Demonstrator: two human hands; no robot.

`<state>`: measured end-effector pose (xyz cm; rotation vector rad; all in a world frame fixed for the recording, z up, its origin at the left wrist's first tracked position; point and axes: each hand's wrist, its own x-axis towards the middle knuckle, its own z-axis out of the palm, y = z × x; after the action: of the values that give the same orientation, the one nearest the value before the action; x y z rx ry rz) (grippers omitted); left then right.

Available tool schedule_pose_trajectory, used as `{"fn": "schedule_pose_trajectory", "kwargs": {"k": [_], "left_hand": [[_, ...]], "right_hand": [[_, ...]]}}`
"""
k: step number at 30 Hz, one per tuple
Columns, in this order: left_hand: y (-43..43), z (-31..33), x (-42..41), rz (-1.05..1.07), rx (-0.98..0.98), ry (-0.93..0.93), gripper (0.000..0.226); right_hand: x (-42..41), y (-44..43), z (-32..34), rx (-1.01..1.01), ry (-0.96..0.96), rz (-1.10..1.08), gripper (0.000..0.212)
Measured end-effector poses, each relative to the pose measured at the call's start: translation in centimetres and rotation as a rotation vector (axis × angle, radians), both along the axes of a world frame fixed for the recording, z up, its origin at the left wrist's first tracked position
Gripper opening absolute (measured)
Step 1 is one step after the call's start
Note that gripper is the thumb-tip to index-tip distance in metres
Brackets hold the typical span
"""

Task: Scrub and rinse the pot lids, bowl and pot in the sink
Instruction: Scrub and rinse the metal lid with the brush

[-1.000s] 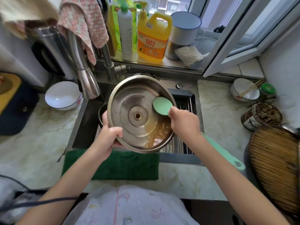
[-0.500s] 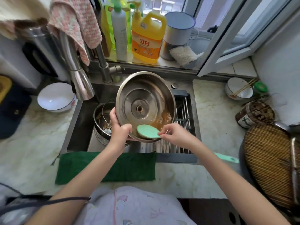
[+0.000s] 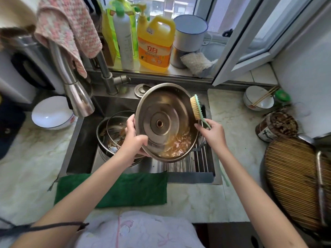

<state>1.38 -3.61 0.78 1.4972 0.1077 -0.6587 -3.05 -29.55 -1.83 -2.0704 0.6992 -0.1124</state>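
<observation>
Since half a second ago: brush [image 3: 195, 108] head up from the lid's [image 3: 161, 108] lower edge to its upper right rim, bristles turned toward the metal.

Sink [image 3: 80, 144]: steel, set in a pale marble counter [image 3: 26, 167], with a green cloth [image 3: 114, 188] draped over the front edge.

Pot [image 3: 102, 145]: sits in the left of the sink, with a second lid [image 3: 114, 126] lying inside it.

Held lid: above the sink, tilted, underside to the camera, brown water pooled in its lower right.

Left hand [image 3: 134, 142]: grips the lid's left rim, thumb on the inner face.

Right hand [image 3: 213, 133]: fingers wrapped round the brush's green handle, just right of the lid.
</observation>
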Motion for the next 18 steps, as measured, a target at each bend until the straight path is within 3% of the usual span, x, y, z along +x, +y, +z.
{"fn": "schedule_pose_trajectory", "kwargs": {"k": [4, 7, 10, 13, 17, 18], "left_hand": [[-0.8, 0.3, 0.2, -0.077, -0.061, 0.051, 0.089], [-1.5, -1.1, 0.9, -0.088, -0.001, 0.012, 0.085], [-2.1, -2.8, 2.0, -0.065, 0.165, 0.0, 0.072], [-2.1, -3.2, 2.7, 0.003, 0.394, -0.024, 0.082], [1.7, -1.9, 1.8, 0.329, 0.53, -0.531, 0.074], [2.7, -1.5, 1.6, 0.404, 0.545, -0.655, 0.073]], "right_hand": [[0.8, -0.6, -1.2, 0.081, 0.028, 0.022, 0.024], [1.1, -1.2, -1.5, 0.019, 0.038, 0.018, 0.015], [0.9, -1.5, -1.2, -0.094, 0.027, -0.016, 0.026], [0.2, -2.1, -0.4, -0.229, -0.019, -0.058, 0.026], [-0.4, -3.3, 0.8, -0.53, -0.149, -0.014, 0.011], [-0.5, -3.5, 1.0, -0.649, -0.187, 0.016, 0.021]]}}
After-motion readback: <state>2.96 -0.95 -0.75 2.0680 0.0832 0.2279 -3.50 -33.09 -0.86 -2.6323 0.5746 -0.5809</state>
